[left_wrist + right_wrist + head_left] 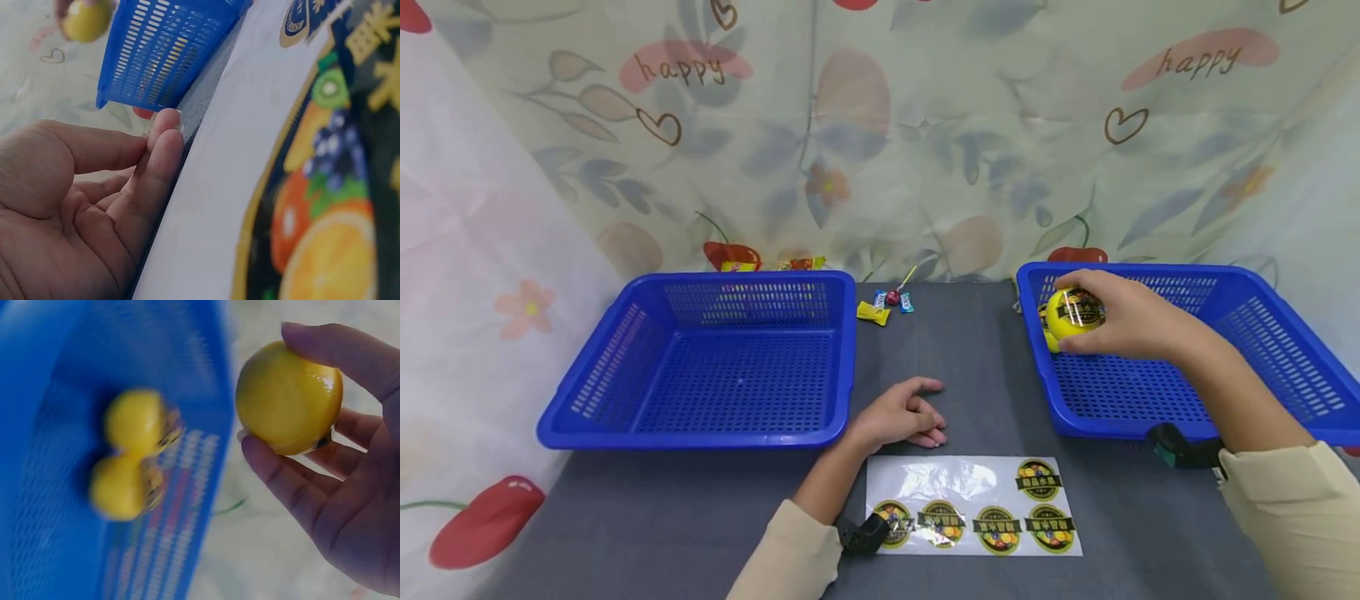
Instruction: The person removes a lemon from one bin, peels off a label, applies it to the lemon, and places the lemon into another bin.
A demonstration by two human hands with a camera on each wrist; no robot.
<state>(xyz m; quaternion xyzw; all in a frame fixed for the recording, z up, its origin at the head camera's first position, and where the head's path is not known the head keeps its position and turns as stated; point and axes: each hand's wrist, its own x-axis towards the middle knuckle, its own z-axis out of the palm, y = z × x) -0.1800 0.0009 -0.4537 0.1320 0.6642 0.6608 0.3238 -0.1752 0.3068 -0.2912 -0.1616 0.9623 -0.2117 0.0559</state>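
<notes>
While the right hand (1131, 321) hovers over the near-left corner of the right-hand blue basket (1277, 367), its thumb and curled fingers grip a round yellow fruit (1072, 312) that already bears a dark printed sticker on its upper face. The fruit sits at the fingertips, on the side of the hand toward the middle of the desk (970, 367), held clear above the basket floor rather than resting on it; being a ball, it has no long axis to speak of. In the right wrist view the same fruit (289, 398) is pinched between thumb and fingers, while two more yellow fruits (128, 453), blurred, lie touching each other inside the basket below. The left hand (902, 417) rests on the dark desk between the two baskets, fingers loosely curled and holding nothing, just beside the top left corner of the sticker sheet (973, 504); the left wrist view shows its fingertips (164, 134) at the sheet's white edge. The sheet lies flat at the near edge of the desk, five round fruit labels showing on it, its long side running left to right. The left-hand blue basket (700, 417) stands well apart from the held fruit, so the right hand is plainly the nearer one to it. A few wrapped sweets (880, 308) lie at the far edge of the desk.
</notes>
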